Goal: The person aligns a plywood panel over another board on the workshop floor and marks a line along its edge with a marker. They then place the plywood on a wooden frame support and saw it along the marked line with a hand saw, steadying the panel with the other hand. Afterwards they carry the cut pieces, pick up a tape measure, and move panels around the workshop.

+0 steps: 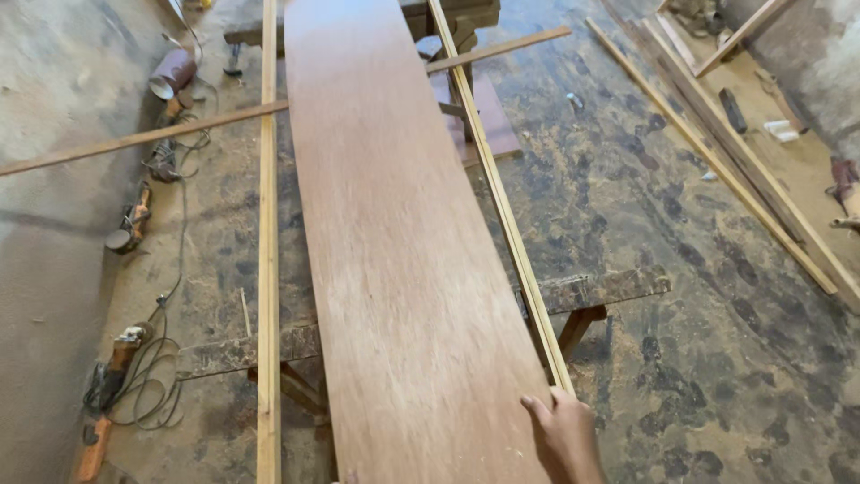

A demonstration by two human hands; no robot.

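1. We are resting our right hand [566, 436] flat, fingers loosely spread, holding nothing, on the board's [394, 242] near right edge.
2. The board is lying lengthwise across the sawhorse [609, 291], touching a thin strip [502, 206].

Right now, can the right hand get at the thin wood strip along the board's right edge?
Probably yes. The right hand rests on the wide reddish board at its right edge, with the thin wood strip running right beside the fingers. Nothing lies between them.
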